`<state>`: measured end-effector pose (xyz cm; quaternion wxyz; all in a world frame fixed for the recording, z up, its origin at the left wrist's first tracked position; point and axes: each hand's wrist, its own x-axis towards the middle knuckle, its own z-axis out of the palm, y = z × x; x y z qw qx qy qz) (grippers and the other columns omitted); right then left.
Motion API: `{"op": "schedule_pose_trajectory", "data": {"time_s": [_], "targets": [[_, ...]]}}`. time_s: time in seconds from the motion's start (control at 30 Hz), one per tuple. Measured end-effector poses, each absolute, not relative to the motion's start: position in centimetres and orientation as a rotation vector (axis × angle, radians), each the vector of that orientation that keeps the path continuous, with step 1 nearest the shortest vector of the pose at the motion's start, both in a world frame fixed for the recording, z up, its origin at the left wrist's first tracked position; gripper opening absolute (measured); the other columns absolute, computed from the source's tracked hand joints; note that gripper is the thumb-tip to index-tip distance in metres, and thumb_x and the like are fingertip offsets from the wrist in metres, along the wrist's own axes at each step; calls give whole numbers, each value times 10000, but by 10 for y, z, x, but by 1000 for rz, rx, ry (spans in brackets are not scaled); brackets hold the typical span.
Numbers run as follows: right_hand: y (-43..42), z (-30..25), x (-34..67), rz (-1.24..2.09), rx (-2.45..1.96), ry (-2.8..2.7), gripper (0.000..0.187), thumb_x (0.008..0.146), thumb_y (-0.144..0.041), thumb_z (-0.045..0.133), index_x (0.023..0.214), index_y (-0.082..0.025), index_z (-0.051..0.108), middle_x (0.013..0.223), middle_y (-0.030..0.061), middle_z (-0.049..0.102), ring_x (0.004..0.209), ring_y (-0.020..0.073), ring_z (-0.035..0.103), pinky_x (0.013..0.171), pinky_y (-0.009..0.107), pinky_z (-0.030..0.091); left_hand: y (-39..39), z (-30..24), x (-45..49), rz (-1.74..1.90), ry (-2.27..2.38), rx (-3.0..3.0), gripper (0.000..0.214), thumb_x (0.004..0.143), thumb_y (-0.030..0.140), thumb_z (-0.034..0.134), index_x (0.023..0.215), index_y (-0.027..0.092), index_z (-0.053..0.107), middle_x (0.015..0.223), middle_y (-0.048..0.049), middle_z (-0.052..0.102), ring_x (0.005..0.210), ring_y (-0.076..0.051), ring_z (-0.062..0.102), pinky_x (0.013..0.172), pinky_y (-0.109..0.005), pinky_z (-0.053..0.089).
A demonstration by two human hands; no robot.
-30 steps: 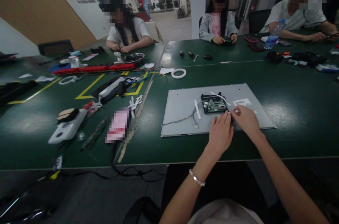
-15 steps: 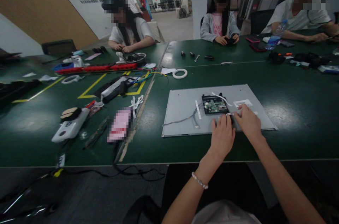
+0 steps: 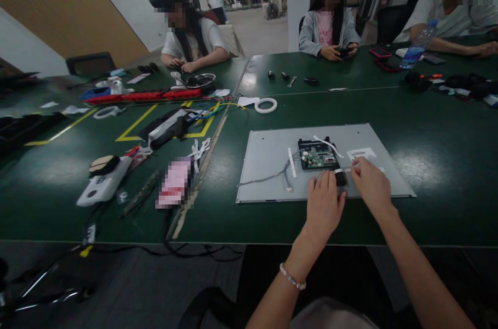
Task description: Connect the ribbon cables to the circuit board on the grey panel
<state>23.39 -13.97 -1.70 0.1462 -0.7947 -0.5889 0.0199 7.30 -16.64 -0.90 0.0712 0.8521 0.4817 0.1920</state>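
A grey flat panel (image 3: pixel 268 152) lies on the green table, bearing a green circuit board (image 3: pixel 318 158) in a black frame. Beside the board's lower right corner is a small black piece (image 3: pixel 341 179). A white strip of tape (image 3: pixel 344 169) crosses its top edge and runs toward my right hand (image 3: pixel 371 186), whose fingers are pinched at the strip's end. My left hand (image 3: pixel 323 202) rests at the panel's near edge, fingers stretched out, close to the black piece. Another white strip (image 3: pixel 291 162) and a grey cable (image 3: pixel 264 178) lie left of the board.
A roll of white tape (image 3: pixel 265 106) lies beyond the panel. Left are a pink pixelated item (image 3: pixel 175 182), a white device (image 3: pixel 103 181) and red strips (image 3: pixel 143 96). A small wrench (image 3: pixel 292 81) and a water bottle (image 3: pixel 419 44) are farther back. Several people sit across the table.
My right hand has moved slightly right, away from my left, uncovering more of the white strip and black piece. My left hand stays near the panel's edge. The view has shifted slightly.
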Motion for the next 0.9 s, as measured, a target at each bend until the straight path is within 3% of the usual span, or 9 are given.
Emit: {"op": "schedule_pose_trajectory", "data": {"time_s": [0.3,0.43,0.6,0.67,0.77,0.9], "targets": [[-141,-27,243,89,-2099,-1685,241,888,-263,454,1075,-186,585,918,54,658,766,194,597,671,294,398,-166,-4,66,549,1419,2575,476,970,340,352,1386,109,362,1445,-126,442,1402,-223,304,1152,-477,261],[-141,-30,252,186,-1921,-1663,286,886,-297,447,1107,-184,590,896,50,655,762,189,611,750,321,456,-166,-2,63,630,1392,2485,481,950,277,397,1397,116,328,1446,-128,434,1369,-217,364,1142,-453,295],[-146,-23,269,148,-1779,-1800,343,928,-354,397,1167,-191,583,1083,69,638,935,197,613,858,352,485,-164,1,59,812,1380,2375,464,925,214,431,1372,120,347,1406,-153,456,1342,-246,394,1104,-465,360],[-148,-20,279,134,-1678,-1987,385,932,-397,408,1216,-192,566,1218,75,593,1113,214,556,973,380,446,-164,2,57,918,1389,2335,444,924,199,435,1358,137,361,1379,-149,472,1338,-247,395,1090,-477,375],[-150,-21,295,150,-1516,-2326,572,884,-506,488,1367,-200,466,1418,70,444,1336,257,363,1114,453,310,-163,4,54,1051,1390,2290,426,922,184,444,1342,155,376,1349,-144,490,1323,-243,410,1072,-478,397],[-154,-27,310,174,-1503,-2542,832,834,-605,510,1517,-228,218,1530,63,254,1408,289,218,1134,517,242,-164,6,51,1117,1372,2248,407,921,179,454,1324,164,401,1320,-135,511,1281,-234,449,1059,-460,416]]}}
